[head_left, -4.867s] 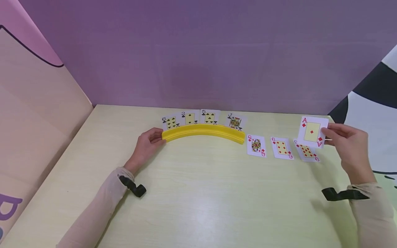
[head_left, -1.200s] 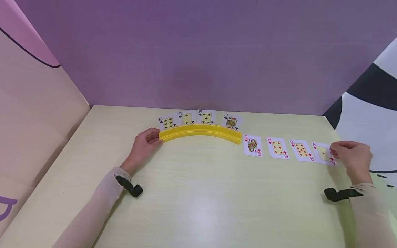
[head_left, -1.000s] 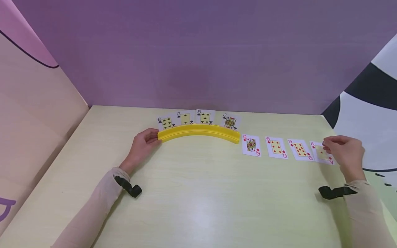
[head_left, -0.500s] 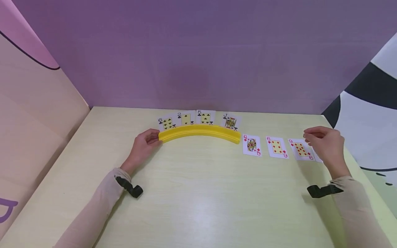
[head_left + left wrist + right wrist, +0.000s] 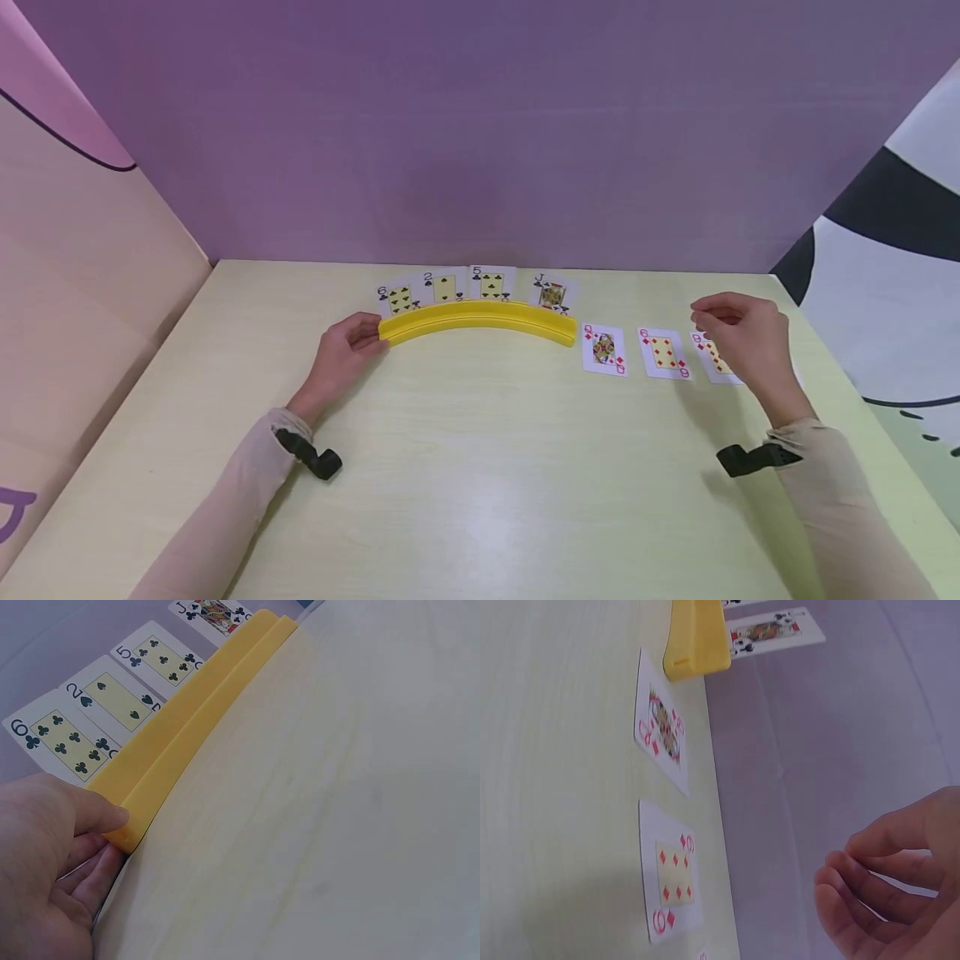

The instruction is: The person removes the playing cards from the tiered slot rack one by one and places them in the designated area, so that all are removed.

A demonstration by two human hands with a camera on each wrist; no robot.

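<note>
My left hand (image 5: 366, 332) grips the left end of a curved yellow card holder (image 5: 477, 318), thumb on top (image 5: 101, 817). In the holder (image 5: 195, 727) stand the six of clubs (image 5: 395, 297), two of spades (image 5: 442, 287), five of clubs (image 5: 491, 283) and jack of clubs (image 5: 552, 294). Right of it, face up on the table, lie the queen of diamonds (image 5: 603, 348), six of diamonds (image 5: 663, 352) and nine of diamonds (image 5: 712, 357). My right hand (image 5: 705, 319) hovers over the nine, fingers loosely curled, holding nothing (image 5: 855, 862). It hides part of the nine.
The pale wooden table (image 5: 480, 483) is boxed in by a purple back wall (image 5: 480, 125), a beige panel on the left (image 5: 90, 275) and a black-and-white panel on the right (image 5: 877, 275). Black straps sit on both wrists.
My right hand laid the ace of diamonds at the row's right end, let go, and moved left and up over the nine. The left hand has stayed on the holder.
</note>
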